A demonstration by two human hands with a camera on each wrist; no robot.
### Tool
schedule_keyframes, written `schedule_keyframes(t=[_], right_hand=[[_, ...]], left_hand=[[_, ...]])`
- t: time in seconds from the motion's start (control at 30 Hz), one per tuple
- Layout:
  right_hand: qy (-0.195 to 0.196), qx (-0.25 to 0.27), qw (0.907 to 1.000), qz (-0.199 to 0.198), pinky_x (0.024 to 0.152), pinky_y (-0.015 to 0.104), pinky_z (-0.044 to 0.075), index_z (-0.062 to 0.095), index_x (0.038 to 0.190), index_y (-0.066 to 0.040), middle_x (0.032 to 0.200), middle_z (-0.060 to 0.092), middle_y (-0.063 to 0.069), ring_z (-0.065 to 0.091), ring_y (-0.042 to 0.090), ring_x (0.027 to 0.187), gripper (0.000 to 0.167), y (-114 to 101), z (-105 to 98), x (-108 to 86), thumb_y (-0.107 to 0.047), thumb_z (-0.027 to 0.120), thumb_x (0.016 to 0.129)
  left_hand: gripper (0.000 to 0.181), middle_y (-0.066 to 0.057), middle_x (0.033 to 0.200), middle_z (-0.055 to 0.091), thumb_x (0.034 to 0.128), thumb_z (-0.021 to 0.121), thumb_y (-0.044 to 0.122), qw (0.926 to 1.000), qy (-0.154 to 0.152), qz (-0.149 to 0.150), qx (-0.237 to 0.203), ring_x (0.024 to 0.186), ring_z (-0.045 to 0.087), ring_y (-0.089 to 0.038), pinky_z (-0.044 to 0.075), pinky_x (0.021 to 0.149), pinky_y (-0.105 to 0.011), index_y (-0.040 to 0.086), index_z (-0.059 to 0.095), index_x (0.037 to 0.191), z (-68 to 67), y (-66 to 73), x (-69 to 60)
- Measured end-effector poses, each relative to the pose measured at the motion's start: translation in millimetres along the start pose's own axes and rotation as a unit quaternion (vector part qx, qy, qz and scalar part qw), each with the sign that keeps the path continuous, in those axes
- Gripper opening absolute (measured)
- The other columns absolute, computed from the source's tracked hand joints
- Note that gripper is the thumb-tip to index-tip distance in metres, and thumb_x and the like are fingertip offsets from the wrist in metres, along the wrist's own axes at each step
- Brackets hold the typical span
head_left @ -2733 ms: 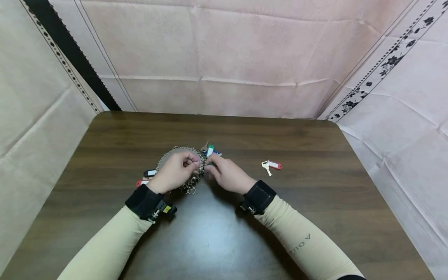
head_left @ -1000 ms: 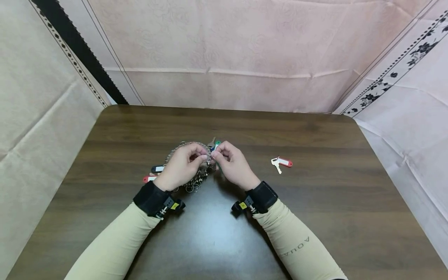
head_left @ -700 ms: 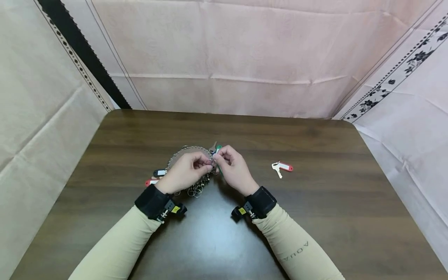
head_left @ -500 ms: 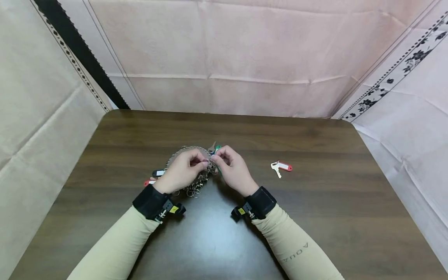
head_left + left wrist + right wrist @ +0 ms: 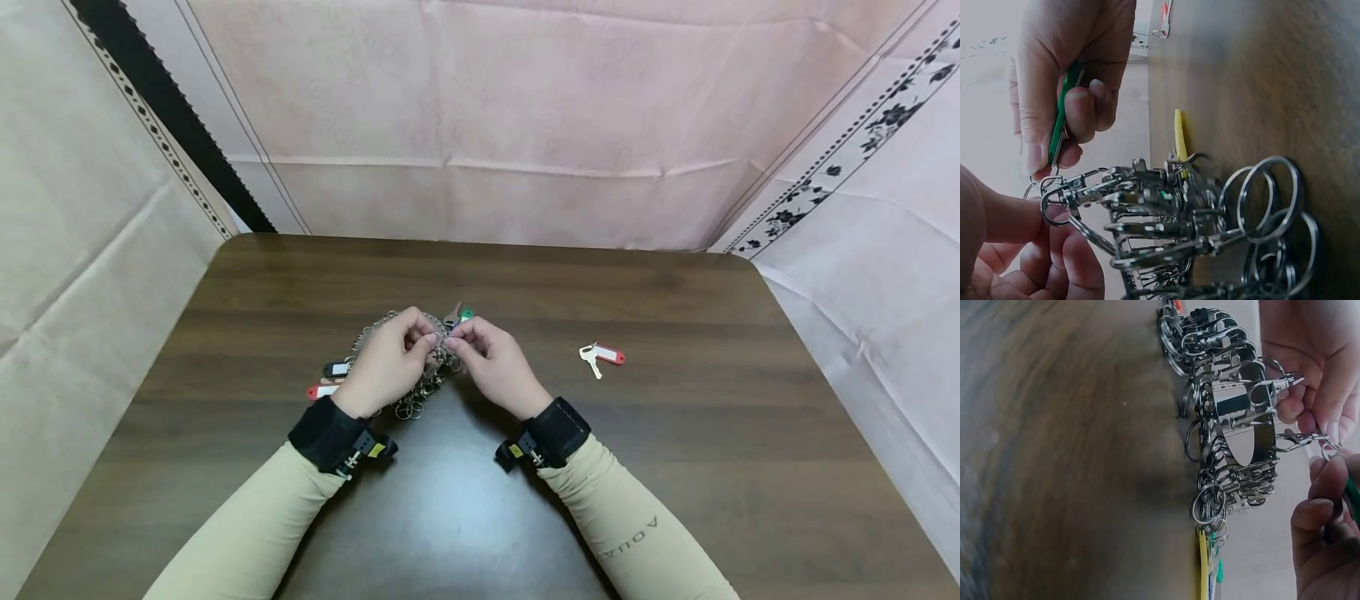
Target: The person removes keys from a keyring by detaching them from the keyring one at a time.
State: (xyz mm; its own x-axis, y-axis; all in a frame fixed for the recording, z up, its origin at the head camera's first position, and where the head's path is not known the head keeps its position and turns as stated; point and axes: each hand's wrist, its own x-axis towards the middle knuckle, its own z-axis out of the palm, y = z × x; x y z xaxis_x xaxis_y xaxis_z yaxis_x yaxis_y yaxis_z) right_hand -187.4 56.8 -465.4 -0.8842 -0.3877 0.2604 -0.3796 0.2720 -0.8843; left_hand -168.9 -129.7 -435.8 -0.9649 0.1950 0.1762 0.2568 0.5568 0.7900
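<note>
In the head view my left hand (image 5: 386,362) and right hand (image 5: 491,367) meet over a round metal rack (image 5: 1265,440) hung with several snap hooks and split rings. My left fingers pinch one snap hook (image 5: 1075,186), which stands out from the rack's rim. Between my right thumb and fingers is a green key tag (image 5: 1065,106), held edge-on, with a small ring (image 5: 1329,450) at its end. That ring touches the snap hook's tip; whether it is hooked in cannot be made out. The tag is hidden by my hand from above.
To the right on the wooden table (image 5: 675,417) lies a key (image 5: 591,359) with a red tag (image 5: 611,356). At the rack's left are a black tag (image 5: 337,368) and another red tag (image 5: 322,391). A yellow tag (image 5: 1180,134) hangs from the rack.
Both hands have shifted slightly left, and the left hand sits a little higher. The green tag's edge that showed below my right hand earlier is no longer visible in the head view.
</note>
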Motion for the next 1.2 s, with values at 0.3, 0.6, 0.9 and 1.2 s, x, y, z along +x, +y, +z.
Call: schedule_keyframes(t=[0.3,0.6,0.9,1.2], right_hand=[[0.0,0.013,0.9999,-0.003,0.053,0.03,0.045,0.059,0.092,-0.013,0.074,0.059,0.014,0.054,0.016,0.058,0.011,0.0,0.6,1.6,-0.024,0.06,0.097],[-0.004,0.051,0.9987,-0.002,0.052,0.028,0.044,0.057,0.09,-0.011,0.072,0.056,0.006,0.054,0.02,0.057,0.011,0.5,-2.0,1.9,-0.019,0.059,0.097],[-0.005,0.085,0.9962,0.02,0.055,0.024,0.042,0.056,0.09,0.001,0.076,0.058,0.009,0.053,0.02,0.06,0.011,-12.4,-5.8,-1.2,-0.007,0.058,0.097],[0.004,0.121,0.9914,0.049,0.055,0.024,0.04,0.058,0.091,-0.004,0.079,0.058,0.003,0.049,0.011,0.062,0.01,-3.5,-3.7,1.2,-0.012,0.059,0.097]], left_hand=[[0.005,-0.008,0.08,0.06,0.0972,0.057,0.008,0.9975,-0.024,-0.006,-0.066,0.07,0.059,-0.019,0.049,0.063,-0.034,0.008,0.056,0.092,-0.2,-2.4,2.0],[0.005,-0.011,0.084,0.06,0.0976,0.056,0.007,0.9878,-0.041,-0.003,-0.15,0.075,0.06,-0.022,0.05,0.067,-0.03,0.003,0.057,0.095,-2.2,0.4,0.7],[0.004,-0.012,0.084,0.06,0.0967,0.058,0.008,0.9867,-0.052,0.016,-0.153,0.074,0.06,-0.022,0.05,0.067,-0.029,0.004,0.059,0.094,-1.5,-2.2,-0.8],[0.004,-0.007,0.083,0.06,0.0968,0.059,0.009,0.9917,-0.052,0.054,-0.104,0.074,0.059,-0.023,0.049,0.065,-0.03,0.005,0.058,0.095,-4.0,-1.1,0.3]])
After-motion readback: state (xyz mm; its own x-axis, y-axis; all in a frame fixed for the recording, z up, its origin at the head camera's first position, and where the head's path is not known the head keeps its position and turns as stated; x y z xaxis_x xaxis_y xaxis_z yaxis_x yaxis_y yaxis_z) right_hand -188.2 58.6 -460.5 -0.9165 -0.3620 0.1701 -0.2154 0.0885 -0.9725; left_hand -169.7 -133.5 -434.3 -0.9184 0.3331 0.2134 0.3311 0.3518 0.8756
